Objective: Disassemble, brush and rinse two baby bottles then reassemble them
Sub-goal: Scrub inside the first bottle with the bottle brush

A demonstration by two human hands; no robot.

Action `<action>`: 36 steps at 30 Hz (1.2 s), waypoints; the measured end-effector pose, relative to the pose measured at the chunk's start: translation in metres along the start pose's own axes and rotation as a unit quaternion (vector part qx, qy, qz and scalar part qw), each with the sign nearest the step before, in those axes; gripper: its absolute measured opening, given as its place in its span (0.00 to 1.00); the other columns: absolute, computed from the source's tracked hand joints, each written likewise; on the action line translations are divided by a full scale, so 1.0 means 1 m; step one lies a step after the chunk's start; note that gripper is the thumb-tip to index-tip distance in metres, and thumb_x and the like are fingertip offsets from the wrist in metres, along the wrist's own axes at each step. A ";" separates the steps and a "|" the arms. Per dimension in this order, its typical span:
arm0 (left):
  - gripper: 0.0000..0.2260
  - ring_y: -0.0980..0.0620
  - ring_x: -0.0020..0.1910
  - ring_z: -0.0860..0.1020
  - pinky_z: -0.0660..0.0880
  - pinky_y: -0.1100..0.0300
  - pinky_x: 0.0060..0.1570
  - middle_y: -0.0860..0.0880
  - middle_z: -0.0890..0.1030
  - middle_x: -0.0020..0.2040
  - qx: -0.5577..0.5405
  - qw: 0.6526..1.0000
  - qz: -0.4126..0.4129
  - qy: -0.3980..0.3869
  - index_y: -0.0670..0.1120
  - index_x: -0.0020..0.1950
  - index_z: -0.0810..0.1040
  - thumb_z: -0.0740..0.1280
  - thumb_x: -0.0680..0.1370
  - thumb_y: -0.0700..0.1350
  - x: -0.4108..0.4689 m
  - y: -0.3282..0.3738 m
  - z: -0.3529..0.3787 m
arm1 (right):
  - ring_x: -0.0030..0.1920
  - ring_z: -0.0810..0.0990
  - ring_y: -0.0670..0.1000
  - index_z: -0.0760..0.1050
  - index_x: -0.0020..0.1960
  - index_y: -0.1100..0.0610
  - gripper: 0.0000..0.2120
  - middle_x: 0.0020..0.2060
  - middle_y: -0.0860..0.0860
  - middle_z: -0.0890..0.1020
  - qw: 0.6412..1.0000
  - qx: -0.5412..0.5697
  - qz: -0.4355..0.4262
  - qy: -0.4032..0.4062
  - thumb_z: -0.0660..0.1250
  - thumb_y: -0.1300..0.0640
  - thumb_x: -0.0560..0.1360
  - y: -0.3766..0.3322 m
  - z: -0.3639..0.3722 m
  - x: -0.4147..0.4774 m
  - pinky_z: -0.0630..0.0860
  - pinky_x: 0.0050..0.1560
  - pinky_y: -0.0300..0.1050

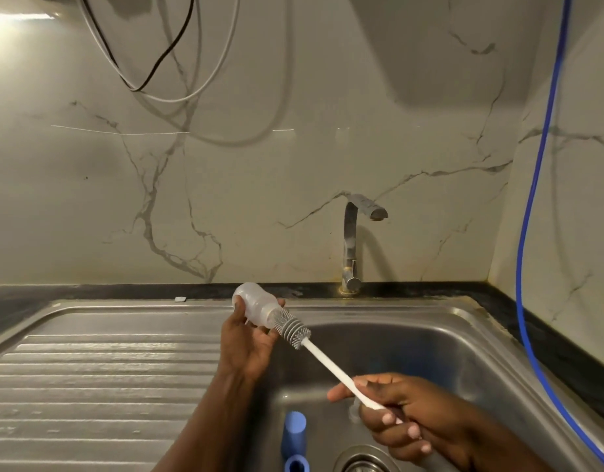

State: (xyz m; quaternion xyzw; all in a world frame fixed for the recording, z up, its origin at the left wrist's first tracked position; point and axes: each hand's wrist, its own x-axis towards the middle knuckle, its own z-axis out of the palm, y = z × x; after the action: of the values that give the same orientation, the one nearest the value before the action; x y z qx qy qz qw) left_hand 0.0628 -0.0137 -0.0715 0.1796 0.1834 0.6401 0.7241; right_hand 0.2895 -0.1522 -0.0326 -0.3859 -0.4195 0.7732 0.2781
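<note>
Your left hand [249, 338] grips the clear bottle [256, 306] at frame centre, over the back edge of the sink [447, 352], with its mouth tilted down-right. The brush [334, 367] has its grey bristle head [293, 328] partway into the mouth. Your right hand [399, 417], lower right, has its fingers curled round the white handle. A blue cylinder [294, 434] lies in the basin at bottom centre, near the drain [363, 461].

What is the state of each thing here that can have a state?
Bottle: uncapped, tilted, gripped by left hand.
Brush: head partly inside bottle mouth, right hand holds handle.
Tap: no water flowing.
Blue part: lying in sink basin.
</note>
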 end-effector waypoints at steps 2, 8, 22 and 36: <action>0.24 0.42 0.50 0.80 0.79 0.47 0.51 0.39 0.81 0.51 0.039 0.998 -0.002 0.049 0.40 0.67 0.70 0.65 0.78 0.55 0.001 -0.005 -0.002 | 0.22 0.62 0.45 0.80 0.59 0.63 0.16 0.29 0.53 0.68 0.999 -0.024 -0.018 0.035 0.60 0.56 0.79 -0.003 0.001 -0.002 0.61 0.18 0.35; 0.24 0.44 0.49 0.79 0.79 0.52 0.43 0.39 0.78 0.56 0.122 0.990 0.000 0.066 0.42 0.70 0.69 0.62 0.81 0.57 0.003 -0.023 0.001 | 0.25 0.74 0.52 0.71 0.66 0.55 0.13 0.32 0.55 0.77 0.962 -0.160 -0.122 0.185 0.56 0.62 0.83 0.007 0.007 0.007 0.72 0.22 0.42; 0.21 0.40 0.51 0.80 0.81 0.44 0.46 0.37 0.77 0.60 0.218 0.969 0.045 0.106 0.47 0.69 0.65 0.55 0.82 0.60 0.010 -0.035 -0.005 | 0.29 0.68 0.42 0.56 0.75 0.34 0.24 0.53 0.54 0.79 0.795 -0.497 -0.198 0.286 0.54 0.53 0.82 0.039 0.025 0.030 0.66 0.32 0.28; 0.18 0.49 0.38 0.80 0.74 0.60 0.28 0.37 0.77 0.57 0.369 0.927 0.014 -0.071 0.51 0.68 0.69 0.58 0.82 0.57 -0.011 -0.069 0.019 | 0.27 0.74 0.46 0.57 0.75 0.36 0.25 0.54 0.55 0.77 0.814 -0.411 -0.196 0.360 0.54 0.56 0.82 0.014 0.020 0.025 0.71 0.22 0.37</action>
State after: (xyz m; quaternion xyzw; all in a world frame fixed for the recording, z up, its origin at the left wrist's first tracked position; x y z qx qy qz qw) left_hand 0.1309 -0.0336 -0.0886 0.4816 0.3521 0.5229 0.6088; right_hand 0.2578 -0.1491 -0.0464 -0.6243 -0.6347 0.2639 0.3710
